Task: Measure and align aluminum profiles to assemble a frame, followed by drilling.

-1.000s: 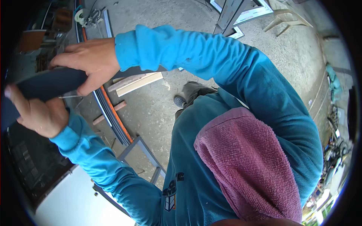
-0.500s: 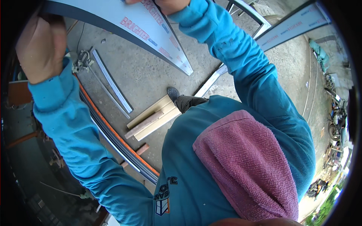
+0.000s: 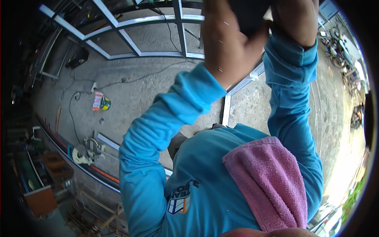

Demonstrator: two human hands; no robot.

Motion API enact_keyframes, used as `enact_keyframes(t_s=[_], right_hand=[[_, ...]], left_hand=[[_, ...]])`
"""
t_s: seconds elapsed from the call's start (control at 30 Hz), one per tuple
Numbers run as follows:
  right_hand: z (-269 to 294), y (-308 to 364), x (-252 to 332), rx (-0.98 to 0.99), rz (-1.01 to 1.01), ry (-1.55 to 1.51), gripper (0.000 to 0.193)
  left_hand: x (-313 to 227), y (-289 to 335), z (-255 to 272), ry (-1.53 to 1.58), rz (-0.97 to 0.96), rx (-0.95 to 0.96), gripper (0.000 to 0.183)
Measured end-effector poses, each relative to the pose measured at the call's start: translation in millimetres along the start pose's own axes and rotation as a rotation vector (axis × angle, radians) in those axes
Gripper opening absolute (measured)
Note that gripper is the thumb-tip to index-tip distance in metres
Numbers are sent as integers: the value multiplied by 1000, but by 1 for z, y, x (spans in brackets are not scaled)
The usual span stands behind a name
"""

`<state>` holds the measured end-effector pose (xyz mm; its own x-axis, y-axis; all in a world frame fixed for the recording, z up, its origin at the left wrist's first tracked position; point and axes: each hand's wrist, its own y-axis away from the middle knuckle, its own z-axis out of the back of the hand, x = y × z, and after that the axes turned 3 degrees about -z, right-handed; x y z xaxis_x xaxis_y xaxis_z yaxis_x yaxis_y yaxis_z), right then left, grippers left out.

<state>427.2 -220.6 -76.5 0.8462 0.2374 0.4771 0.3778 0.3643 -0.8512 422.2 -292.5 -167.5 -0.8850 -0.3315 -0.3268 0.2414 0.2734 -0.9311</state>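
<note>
Close to the camera at the top edge, a dark flat bar (image 3: 249, 15) sits between my two hands, cut off by the picture's edge. My left hand (image 3: 231, 43) grips its left and lower side, thumb stretched across to the right, slightly blurred. At its right side, my right hand (image 3: 294, 19) is closed against the bar; most of its fingers run out of view or are hidden. Both forearms are raised in blue sleeves. A pink towel (image 3: 272, 181) hangs on my chest.
Film-covered metal frames (image 3: 142, 53) stand at the far left. On the concrete floor are a cable (image 3: 146, 73), a yellow-green container (image 3: 105, 104), a circular saw (image 3: 85, 152) and long orange-and-dark strips (image 3: 103, 173). A white bar (image 3: 227, 108) lies beyond my body. Motorbikes (image 3: 338, 55) stand at the right.
My left hand has swung from the far left to the middle, beside the right hand. The film-covered bar's long white face has left view. My view has turned leftward, showing the metal frames.
</note>
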Motion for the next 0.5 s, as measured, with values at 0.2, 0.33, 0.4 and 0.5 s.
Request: enact_keyframes(t_s=[0.2, 0.33, 0.4, 0.5], right_hand=[[18, 77, 24, -1065, 40, 445, 33], [7, 128, 74, -1360, -43, 1383, 41], [5, 157, 99, -1337, 39, 1288, 43], [-31, 173, 114, -1061, -41, 323, 56]], left_hand=[[26, 11, 43, 639, -75, 745, 88], [89, 7, 78, 830, -165, 1288, 53], [144, 19, 78, 985, 48, 1347, 40], [220, 50, 75, 924, 372, 1484, 33]])
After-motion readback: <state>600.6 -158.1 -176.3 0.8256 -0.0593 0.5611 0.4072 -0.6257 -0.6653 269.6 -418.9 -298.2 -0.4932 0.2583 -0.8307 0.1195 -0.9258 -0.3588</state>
